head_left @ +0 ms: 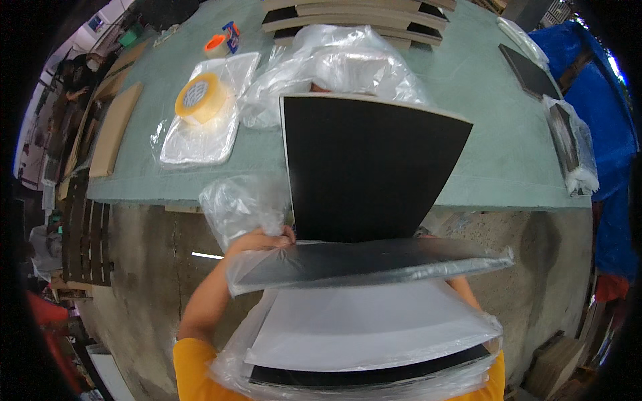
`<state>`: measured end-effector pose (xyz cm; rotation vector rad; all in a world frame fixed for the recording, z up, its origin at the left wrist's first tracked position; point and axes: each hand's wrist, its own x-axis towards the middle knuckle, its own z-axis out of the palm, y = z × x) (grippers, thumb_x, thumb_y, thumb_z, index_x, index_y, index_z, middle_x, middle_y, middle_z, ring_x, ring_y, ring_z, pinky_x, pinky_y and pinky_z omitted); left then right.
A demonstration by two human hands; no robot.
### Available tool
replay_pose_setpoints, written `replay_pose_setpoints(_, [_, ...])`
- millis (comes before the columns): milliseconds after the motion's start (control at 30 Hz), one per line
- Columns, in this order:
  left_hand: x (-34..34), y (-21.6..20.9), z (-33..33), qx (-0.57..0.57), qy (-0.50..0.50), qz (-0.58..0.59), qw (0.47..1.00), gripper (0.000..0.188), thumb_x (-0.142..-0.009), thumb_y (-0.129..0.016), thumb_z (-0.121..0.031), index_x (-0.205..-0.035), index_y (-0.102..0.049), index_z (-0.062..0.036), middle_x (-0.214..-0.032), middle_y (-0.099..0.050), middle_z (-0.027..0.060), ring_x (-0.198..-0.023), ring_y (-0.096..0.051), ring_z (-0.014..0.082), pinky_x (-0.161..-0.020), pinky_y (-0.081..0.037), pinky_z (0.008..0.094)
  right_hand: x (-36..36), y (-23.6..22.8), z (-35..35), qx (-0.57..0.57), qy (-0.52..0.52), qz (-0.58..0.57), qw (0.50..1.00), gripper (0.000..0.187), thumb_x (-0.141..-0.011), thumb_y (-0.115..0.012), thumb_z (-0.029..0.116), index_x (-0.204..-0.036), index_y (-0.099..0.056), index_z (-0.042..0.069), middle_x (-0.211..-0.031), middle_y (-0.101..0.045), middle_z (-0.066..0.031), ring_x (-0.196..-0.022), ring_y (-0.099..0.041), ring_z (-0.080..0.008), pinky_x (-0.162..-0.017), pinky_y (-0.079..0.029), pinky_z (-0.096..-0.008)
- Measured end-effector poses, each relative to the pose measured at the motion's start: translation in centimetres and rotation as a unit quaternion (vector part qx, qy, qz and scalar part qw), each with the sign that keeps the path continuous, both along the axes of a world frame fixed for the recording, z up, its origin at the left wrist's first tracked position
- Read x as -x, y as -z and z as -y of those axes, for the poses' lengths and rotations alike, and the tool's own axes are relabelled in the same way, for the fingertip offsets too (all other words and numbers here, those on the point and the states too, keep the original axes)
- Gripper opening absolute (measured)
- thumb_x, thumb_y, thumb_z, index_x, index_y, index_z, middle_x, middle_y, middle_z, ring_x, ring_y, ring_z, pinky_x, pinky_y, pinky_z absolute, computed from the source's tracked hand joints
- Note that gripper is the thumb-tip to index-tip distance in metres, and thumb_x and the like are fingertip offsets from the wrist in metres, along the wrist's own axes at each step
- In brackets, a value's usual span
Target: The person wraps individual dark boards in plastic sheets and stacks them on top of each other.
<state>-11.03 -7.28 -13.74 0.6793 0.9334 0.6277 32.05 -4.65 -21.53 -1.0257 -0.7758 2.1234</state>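
A flat black panel (361,167) with a pale edge stands tilted up against the table's near side. Close to me, across its lower end, is a dark panel in clear plastic (361,264). My left hand (271,239) has its fingers curled over the left end of this wrapped panel, beside a loose bulge of clear plastic film (241,204). Only the forearm of my right arm shows past the panel's right side; my right hand's fingers are hidden behind it. Nearer my body lies a white sheet (361,321) over a black panel, both in clear plastic.
The green table (501,154) carries a tape roll (199,99) on a stack of clear plastic bags (200,142), an orange tape dispenser (217,45), crumpled plastic film (354,63) and stacked boards (354,20). Wrapped panels (568,144) lie at right, a brown board (115,130) at left.
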Motion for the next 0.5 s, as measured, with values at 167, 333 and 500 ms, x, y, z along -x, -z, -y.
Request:
replay_pose_setpoints(167, [-1.1, 4.9, 1.5, -0.074, 0.041, -0.214, 0.973, 0.020, -0.074, -0.061, -0.011, -0.091, -0.056, -0.0017, -0.077, -0.057, 0.0092, -0.075, -0.056, 0.0148, -0.065, -0.043, 0.0288, 2.8, 7.1, 1.8, -0.165, -0.044, 0.564, 0.808, 0.015, -0.070, -0.051, 0.012, -0.081, -0.059, 0.005, -0.076, -0.059, -0.0101, -0.069, -0.055, -0.0198, -0.063, -0.043, -0.0310])
replay_pose_setpoints(333, [0.2, -8.5, 0.2, -0.315, 0.130, -0.440, 0.831, 0.023, -0.075, -0.057, -0.018, -0.092, -0.058, -0.0025, -0.089, -0.057, 0.0188, -0.078, -0.057, 0.0265, -0.070, -0.044, 0.0353, 2.4, -14.3, -1.7, -0.210, -0.030, 0.345, 0.914, 0.028, -0.082, -0.049, 0.024, -0.087, -0.058, -0.002, -0.083, -0.061, -0.0092, -0.077, -0.056, -0.0181, -0.071, -0.043, -0.0319])
replay_pose_setpoints(500, [-6.8, -15.5, 1.8, -0.371, 0.399, 0.097, 0.833, 0.023, -0.070, -0.057, -0.011, -0.093, -0.056, -0.0078, -0.086, -0.057, 0.0111, -0.079, -0.055, 0.0279, -0.071, -0.043, 0.0357, 8.6, -20.9, 0.6, -0.426, -0.544, -0.201, 0.695, 0.056, -0.086, -0.040, 0.039, -0.124, -0.034, -0.002, -0.129, -0.030, -0.0209, -0.123, -0.024, -0.0328, -0.099, -0.019, -0.0457])
